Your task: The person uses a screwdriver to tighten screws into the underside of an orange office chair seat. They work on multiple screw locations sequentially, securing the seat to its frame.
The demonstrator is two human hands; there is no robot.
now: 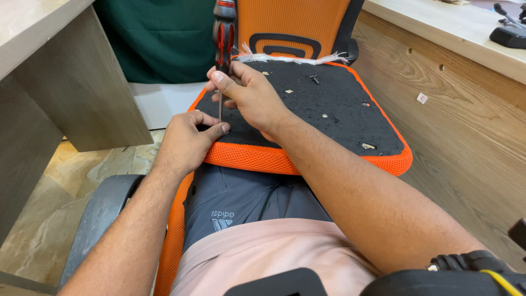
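While the seat pad (329, 109) lay upside down across the person's lap, black underside up with orange mesh wrapped round its edges, both hands were busy at its near-left corner. The right hand (249, 96) was closed around the thin metal shaft of a screwdriver (223, 41), just under the red and black handle, and kept it standing pretty much upright with the tip down on the black board near the left edge. The left hand (186, 140) was curled at the base of the shaft, thumb and fingers pinched in around the tip, though I honestly couldn't tell if it was gripping a screw there or just steadying things. A loose screw (314, 79) sat further back toward the far edge, well apart from the hands. An orange chair back (290, 22) stood just beyond the pad's far edge, with frayed white threads (290, 57) along that edge.
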